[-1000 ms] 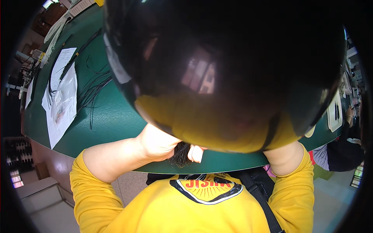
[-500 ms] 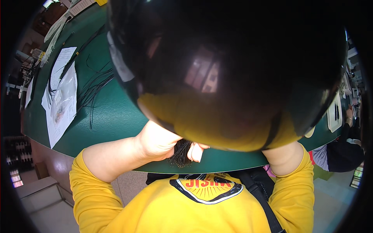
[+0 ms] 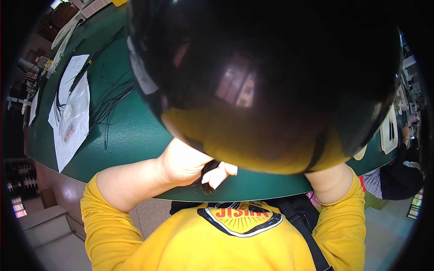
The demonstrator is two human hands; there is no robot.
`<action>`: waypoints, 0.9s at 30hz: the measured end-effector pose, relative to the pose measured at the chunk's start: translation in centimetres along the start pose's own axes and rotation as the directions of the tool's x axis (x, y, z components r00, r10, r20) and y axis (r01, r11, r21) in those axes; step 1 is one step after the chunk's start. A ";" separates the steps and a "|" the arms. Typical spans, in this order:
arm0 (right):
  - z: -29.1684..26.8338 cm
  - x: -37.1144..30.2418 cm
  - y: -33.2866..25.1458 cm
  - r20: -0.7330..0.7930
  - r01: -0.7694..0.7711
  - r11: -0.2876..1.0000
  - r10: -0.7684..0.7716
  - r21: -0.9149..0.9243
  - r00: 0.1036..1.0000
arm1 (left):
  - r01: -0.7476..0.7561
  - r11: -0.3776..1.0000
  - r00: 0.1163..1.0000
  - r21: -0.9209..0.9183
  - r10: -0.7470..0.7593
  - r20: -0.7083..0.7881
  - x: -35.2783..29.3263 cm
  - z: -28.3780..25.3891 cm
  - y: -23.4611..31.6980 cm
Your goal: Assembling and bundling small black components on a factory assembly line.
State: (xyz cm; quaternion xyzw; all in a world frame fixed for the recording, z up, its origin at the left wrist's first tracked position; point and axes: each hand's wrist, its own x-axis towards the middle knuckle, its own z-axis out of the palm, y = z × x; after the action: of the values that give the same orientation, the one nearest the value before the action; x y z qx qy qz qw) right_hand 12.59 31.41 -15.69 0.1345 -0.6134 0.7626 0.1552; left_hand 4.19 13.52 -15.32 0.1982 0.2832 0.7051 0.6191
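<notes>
A bundle of thin black wires point(image 3: 206, 186) with gold-coloured tips hangs just above the front edge of the green table. My left hand point(image 3: 183, 162) is closed around it, brightly lit, and the tips point down toward me. Fingers of my right hand point(image 3: 219, 174) come out from beneath the big black dome and lie bent against the right side of the tips. The rest of that hand is hidden by the dome, so what the fingers pinch, if anything, does not show.
A glossy black dome point(image 3: 271, 90) covers much of the table. To the left lie paper sheets point(image 3: 63, 149), a clear plastic bag point(image 3: 74, 113) and loose black wires point(image 3: 110, 101). A pale tray point(image 3: 388, 133) stands at the right, near another person's arm point(image 3: 403, 140).
My right fingers have moved left and now cover part of the wire tips. My left hand has stayed nearly in place.
</notes>
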 end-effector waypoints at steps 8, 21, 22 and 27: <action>0.1 0.2 -1.3 -0.032 -0.041 0.999 0.041 -0.001 0.999 | 0.041 0.999 0.999 0.003 -0.041 0.007 0.0 -0.2 0.0; 0.2 0.1 -1.3 0.052 0.286 0.861 -0.291 -0.420 0.955 | 0.033 0.999 0.998 -0.014 -0.032 0.057 0.5 -0.7 -0.7; 0.2 0.2 -1.3 0.080 0.303 0.826 -0.303 -0.475 0.950 | 0.010 0.999 0.998 -0.033 -0.008 0.063 0.6 -0.7 -0.7; -0.4 -0.8 0.5 0.030 0.192 0.947 -0.191 -0.257 0.981 | -0.073 0.994 0.996 0.083 0.068 0.056 0.8 -0.3 -0.1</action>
State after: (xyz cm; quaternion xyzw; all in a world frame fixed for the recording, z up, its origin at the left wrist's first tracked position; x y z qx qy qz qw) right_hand 13.16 31.65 -16.54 0.1738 -0.6921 0.6570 0.2433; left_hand 3.97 14.24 -15.71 0.2529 0.2892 0.7084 0.5920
